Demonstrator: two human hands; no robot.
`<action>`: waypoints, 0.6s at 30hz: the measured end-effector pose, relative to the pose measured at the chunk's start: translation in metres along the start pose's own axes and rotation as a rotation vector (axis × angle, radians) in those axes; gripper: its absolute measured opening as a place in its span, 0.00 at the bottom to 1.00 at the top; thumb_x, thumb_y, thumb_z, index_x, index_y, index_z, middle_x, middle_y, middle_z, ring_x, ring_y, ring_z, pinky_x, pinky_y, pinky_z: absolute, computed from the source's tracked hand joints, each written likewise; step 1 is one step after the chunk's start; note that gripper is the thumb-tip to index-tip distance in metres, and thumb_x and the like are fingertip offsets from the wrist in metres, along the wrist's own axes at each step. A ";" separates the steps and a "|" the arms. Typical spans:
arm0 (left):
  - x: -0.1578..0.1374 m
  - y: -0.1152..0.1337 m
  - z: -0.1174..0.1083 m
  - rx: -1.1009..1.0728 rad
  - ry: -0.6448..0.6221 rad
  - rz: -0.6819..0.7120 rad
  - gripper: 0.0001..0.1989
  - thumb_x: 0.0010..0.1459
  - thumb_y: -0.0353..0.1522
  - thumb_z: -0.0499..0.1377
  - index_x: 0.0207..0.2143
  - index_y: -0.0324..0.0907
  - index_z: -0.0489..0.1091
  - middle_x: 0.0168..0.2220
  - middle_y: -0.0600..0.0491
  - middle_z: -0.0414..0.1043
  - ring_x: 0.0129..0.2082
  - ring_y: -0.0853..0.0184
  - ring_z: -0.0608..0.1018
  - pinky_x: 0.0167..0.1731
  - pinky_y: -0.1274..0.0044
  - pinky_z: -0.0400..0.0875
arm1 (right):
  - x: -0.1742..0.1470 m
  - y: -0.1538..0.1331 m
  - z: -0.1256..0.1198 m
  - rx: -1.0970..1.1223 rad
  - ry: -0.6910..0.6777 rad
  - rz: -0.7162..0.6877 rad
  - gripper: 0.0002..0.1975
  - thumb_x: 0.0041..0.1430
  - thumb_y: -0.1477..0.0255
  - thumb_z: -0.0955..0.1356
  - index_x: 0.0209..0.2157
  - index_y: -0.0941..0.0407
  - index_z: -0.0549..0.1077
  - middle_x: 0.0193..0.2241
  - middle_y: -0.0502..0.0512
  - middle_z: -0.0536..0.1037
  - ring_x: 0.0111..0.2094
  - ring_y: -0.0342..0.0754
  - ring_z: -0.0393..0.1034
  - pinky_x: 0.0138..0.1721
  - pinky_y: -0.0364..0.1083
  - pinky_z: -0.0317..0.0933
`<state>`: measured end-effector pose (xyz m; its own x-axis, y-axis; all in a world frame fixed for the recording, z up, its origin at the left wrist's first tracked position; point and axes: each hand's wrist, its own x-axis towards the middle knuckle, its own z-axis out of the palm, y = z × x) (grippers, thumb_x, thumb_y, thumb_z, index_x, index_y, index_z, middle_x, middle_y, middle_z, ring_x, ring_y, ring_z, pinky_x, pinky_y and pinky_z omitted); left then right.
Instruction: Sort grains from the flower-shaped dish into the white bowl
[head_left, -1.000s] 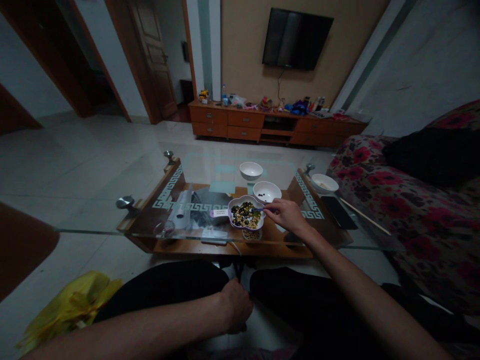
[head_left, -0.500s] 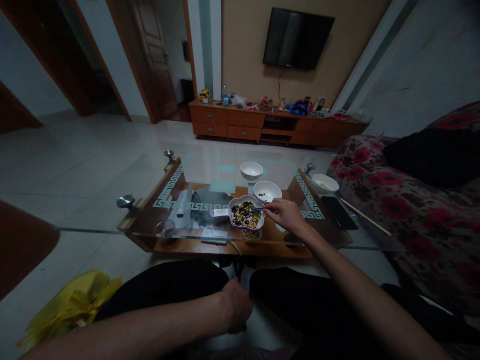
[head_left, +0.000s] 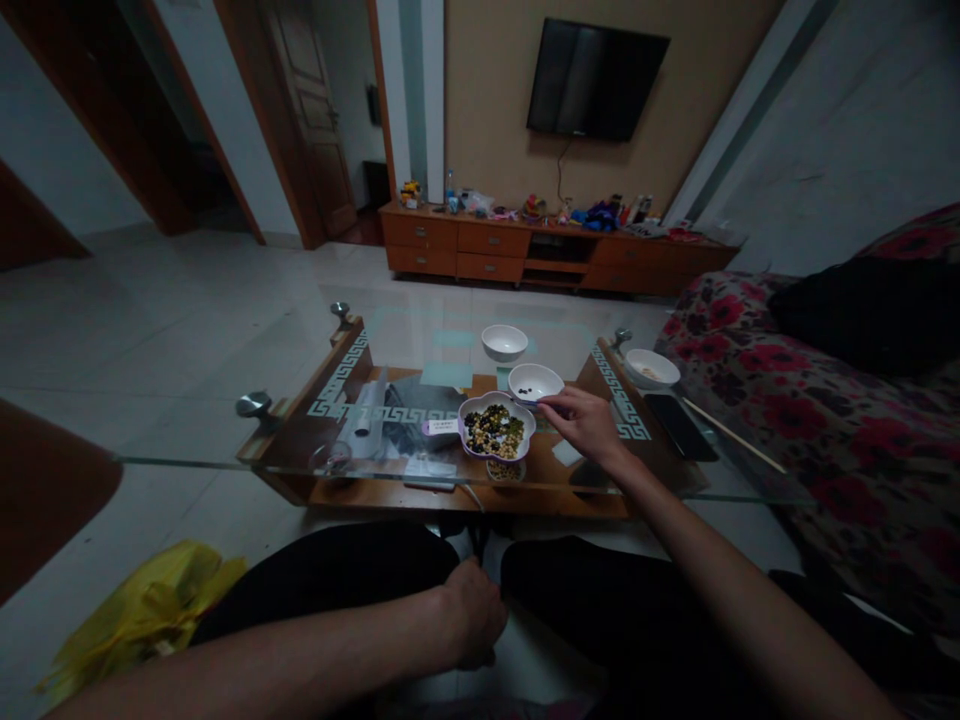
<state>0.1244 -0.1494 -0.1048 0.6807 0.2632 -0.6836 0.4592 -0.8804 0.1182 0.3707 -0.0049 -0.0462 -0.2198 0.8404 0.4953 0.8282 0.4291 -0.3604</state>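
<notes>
My right hand (head_left: 589,425) pinches a thin, slender tool (head_left: 527,403), too small to tell whether it is tweezers or a spoon. Its tip is at the near rim of a white bowl (head_left: 546,385) with a few black beans inside. Just in front stands a purple-rimmed, flower-shaped bowl (head_left: 462,440) with a handle and a white label, filled with mixed black, yellow and green beans. Between my knees rests my left hand (head_left: 474,612), closed in a loose fist, with no object showing in it.
A second white bowl (head_left: 504,343) stands farther back on the glass table (head_left: 405,335). At the right are another bowl (head_left: 651,370) with pale contents, a dark phone (head_left: 679,427) and chopsticks (head_left: 735,437). A yellow bag (head_left: 150,610) sits at lower left, a flowered sofa (head_left: 847,440) at right.
My right hand has lifted the slender tool out of the mixed beans and moved it slightly right and back, to the white bowl's rim. My left hand has stayed still.
</notes>
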 end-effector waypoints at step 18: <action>0.006 0.001 0.008 0.003 0.018 0.004 0.25 0.64 0.49 0.65 0.48 0.35 0.80 0.45 0.36 0.81 0.49 0.47 0.82 0.52 0.59 0.72 | -0.004 -0.029 0.040 0.011 -0.084 -0.010 0.11 0.70 0.68 0.70 0.46 0.49 0.86 0.36 0.55 0.83 0.33 0.49 0.76 0.35 0.47 0.66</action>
<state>0.1244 -0.1517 -0.1147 0.6926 0.2671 -0.6701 0.4549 -0.8826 0.1184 0.3268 -0.0072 -0.0692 -0.2707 0.8607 0.4311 0.8203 0.4407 -0.3647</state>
